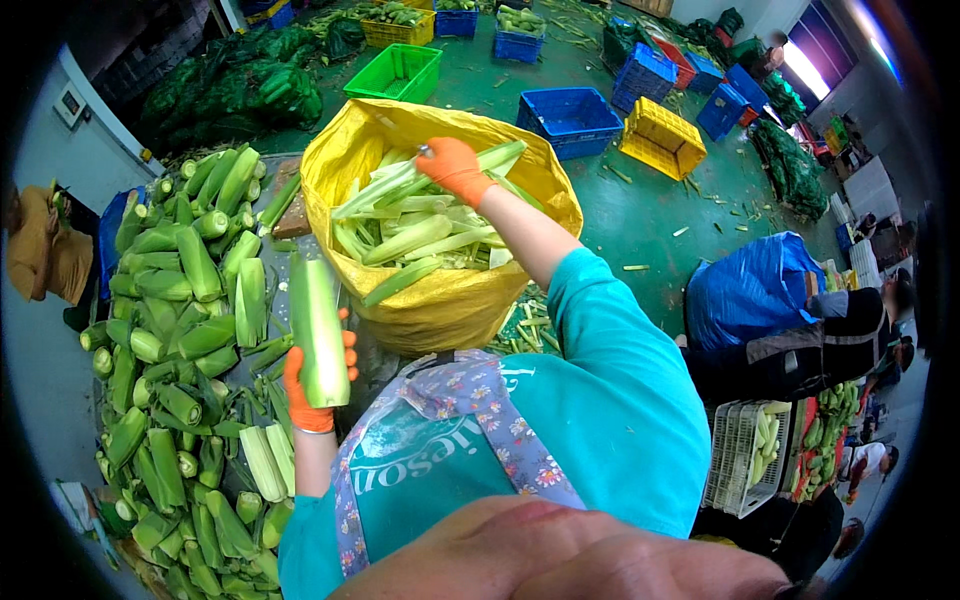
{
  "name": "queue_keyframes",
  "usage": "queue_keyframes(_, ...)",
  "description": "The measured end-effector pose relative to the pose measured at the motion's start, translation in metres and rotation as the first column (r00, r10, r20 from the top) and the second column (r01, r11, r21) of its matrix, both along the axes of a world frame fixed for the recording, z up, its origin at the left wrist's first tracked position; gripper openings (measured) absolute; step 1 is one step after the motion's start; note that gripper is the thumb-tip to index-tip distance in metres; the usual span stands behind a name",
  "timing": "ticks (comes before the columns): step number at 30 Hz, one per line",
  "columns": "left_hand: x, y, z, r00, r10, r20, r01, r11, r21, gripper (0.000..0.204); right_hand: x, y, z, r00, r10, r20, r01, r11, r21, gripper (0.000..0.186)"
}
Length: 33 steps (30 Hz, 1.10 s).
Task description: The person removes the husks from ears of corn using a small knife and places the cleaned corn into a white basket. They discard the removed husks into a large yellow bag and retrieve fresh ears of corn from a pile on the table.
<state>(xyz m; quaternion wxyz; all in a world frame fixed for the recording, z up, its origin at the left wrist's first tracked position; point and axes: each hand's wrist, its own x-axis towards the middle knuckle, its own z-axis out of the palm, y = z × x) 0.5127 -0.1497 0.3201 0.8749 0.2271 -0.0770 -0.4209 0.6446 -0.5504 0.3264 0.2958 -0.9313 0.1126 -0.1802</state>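
My left hand (301, 392), in an orange glove, is wrapped round an ear of corn (320, 335) in pale green husk, held upright left of my chest. My right hand (456, 168), also orange-gloved, is closed above the open yellow sack (440, 305). A small greyish, metallic-looking bit shows at its fingers; what it grips I cannot make out. Loose corn husks (415, 235) fill the sack, some right under that hand. Beside my left arm, a big heap of unhusked corn ears (175, 300) covers the work surface, with a paler, partly stripped ear (262, 463) near my elbow.
Beyond the sack stand a green crate (395, 72), a blue crate (568, 118) and a tipped yellow crate (663, 137). Husk scraps litter the green floor. To the right are a blue sack (748, 290), a white crate (740, 460) with corn, and other people. Green net bags (235, 85) lie at far left.
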Motion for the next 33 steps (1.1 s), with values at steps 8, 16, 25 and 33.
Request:
queue_keyframes(8,0.019,-0.036,-0.007,0.957,0.289,-0.009,-0.289,0.957,-0.037,0.082,-0.100,0.112,0.022,0.828,0.557,0.064,-0.455,0.602,0.656,0.054)
queue_keyframes(16,0.020,-0.076,-0.023,0.869,0.433,-0.241,-0.417,0.902,0.114,0.055,-0.152,0.159,-0.006,0.880,0.472,0.054,-0.387,0.646,0.658,0.066)
queue_keyframes(25,0.017,-0.081,-0.008,0.853,0.514,-0.089,-0.503,0.855,0.124,0.058,-0.145,0.171,-0.027,0.953,0.292,0.078,-0.227,0.525,0.820,0.045)
queue_keyframes(33,0.009,-0.071,-0.016,0.875,0.484,0.033,-0.482,0.860,0.165,0.067,-0.147,0.166,-0.007,0.897,0.428,0.108,-0.231,0.249,0.940,0.041)
